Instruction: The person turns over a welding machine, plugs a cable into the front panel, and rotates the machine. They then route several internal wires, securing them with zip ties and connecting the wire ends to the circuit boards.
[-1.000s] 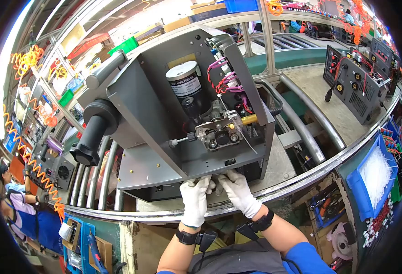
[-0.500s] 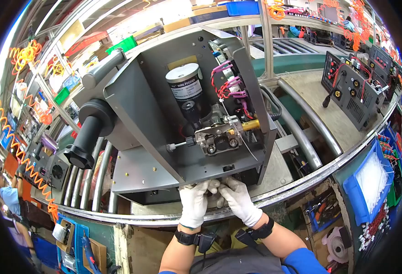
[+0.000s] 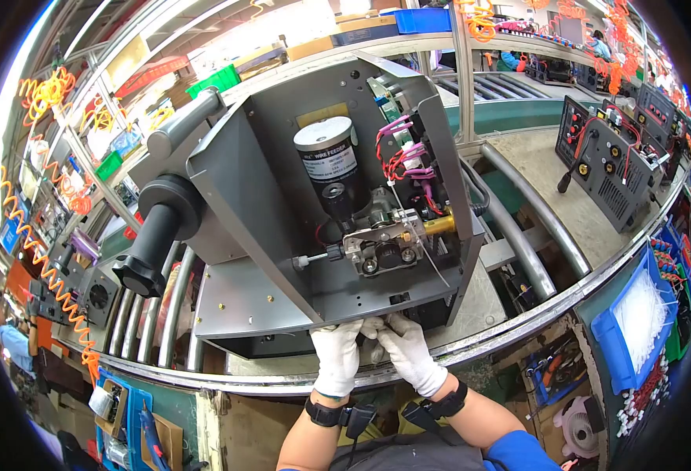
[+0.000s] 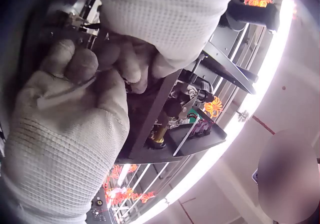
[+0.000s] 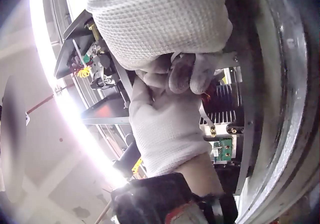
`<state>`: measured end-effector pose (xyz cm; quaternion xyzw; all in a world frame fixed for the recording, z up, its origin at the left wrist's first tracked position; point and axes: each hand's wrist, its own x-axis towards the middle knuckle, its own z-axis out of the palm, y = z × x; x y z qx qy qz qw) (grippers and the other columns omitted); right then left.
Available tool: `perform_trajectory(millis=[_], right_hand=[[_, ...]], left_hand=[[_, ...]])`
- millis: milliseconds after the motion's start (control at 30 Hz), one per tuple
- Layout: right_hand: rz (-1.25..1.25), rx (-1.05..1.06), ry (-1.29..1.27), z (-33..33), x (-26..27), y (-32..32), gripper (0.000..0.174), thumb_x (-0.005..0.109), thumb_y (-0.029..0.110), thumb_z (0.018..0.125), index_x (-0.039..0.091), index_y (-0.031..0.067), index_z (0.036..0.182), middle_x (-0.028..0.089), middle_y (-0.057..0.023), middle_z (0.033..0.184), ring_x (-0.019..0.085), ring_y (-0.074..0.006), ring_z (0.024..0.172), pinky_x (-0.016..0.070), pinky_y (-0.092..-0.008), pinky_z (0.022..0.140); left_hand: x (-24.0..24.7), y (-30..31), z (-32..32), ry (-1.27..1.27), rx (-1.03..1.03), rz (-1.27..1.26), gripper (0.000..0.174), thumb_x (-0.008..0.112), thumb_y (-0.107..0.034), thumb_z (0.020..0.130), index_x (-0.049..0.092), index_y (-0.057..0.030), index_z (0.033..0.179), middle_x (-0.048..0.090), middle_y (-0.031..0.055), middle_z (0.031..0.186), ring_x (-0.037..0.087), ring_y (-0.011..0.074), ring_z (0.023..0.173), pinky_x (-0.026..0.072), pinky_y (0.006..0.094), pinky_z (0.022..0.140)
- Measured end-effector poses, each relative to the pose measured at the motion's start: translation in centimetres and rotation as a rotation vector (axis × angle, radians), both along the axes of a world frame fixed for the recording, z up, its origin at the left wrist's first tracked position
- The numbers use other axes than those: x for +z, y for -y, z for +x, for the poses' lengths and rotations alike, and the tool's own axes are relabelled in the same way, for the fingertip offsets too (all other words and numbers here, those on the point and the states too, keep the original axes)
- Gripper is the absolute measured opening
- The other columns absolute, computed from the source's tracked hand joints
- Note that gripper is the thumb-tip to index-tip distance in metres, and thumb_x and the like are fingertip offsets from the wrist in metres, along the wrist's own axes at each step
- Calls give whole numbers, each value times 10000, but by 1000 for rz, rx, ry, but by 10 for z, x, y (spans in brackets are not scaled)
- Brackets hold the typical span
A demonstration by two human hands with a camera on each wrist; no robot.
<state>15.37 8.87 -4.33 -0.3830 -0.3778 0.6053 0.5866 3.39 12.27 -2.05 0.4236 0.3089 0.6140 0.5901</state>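
Note:
A grey wire-feeder welding machine [image 3: 263, 188] stands with its upper side panel off, a black-and-white motor [image 3: 326, 153] inside. Both white-gloved hands meet at its low front opening. My left hand [image 3: 336, 357] has its fingers curled under the front edge; I cannot tell what lies between its fingertips. My right hand [image 3: 410, 352] pinches a thin whitish strip that looks like a cable tie [image 4: 65, 92], its tail lying across the palm in the left wrist view. Past the fingers, a black finned heat sink [image 5: 222, 106] and green circuit board [image 5: 222, 150] show inside the machine.
The machine stands on a roller conveyor [image 3: 530, 239] with a metal front rail. More grey machines [image 3: 608, 153] stand at the right. A blue bin of white ties [image 3: 639, 322] hangs at the front right, a blue tool tray [image 3: 135, 416] at the front left. A fan [image 3: 581, 424] sits below.
The head view has shifted slightly. Both hands stay together under the front edge, their fingers moving a little against each other. At far left, a background person has moved.

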Motion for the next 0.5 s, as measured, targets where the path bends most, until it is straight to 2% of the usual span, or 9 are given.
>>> perform_trajectory(millis=[167,233,400,500], right_hand=[[-6,4,11,2,3,0,201,487,45,920,559,-12,1098,610,-39,917,607,-84,750,504,-209,577],[-13,10,-10,3,3,0,216,498,52,911,548,-7,1113,600,-34,902,576,-77,646,508,-219,590],[-14,-1,-53,-3,-2,-4,178,515,53,932,563,-13,1090,619,-44,885,578,-83,640,502,-225,585],[32,-7,-33,-4,-7,-8,167,520,54,939,584,-11,1079,628,-37,855,576,-77,634,483,-221,565]], left_hand=[[0,-2,2,14,-16,79,65,609,55,862,626,44,924,694,172,825,656,195,658,517,275,607],[5,1,1,12,-27,67,72,613,53,862,627,37,931,691,159,817,648,187,651,513,276,604],[-3,-1,-4,0,-2,-25,82,637,38,853,620,17,930,669,112,757,616,163,619,497,277,584],[-3,0,-2,2,15,-38,51,649,-35,870,620,4,860,652,94,743,581,146,624,457,247,574]])
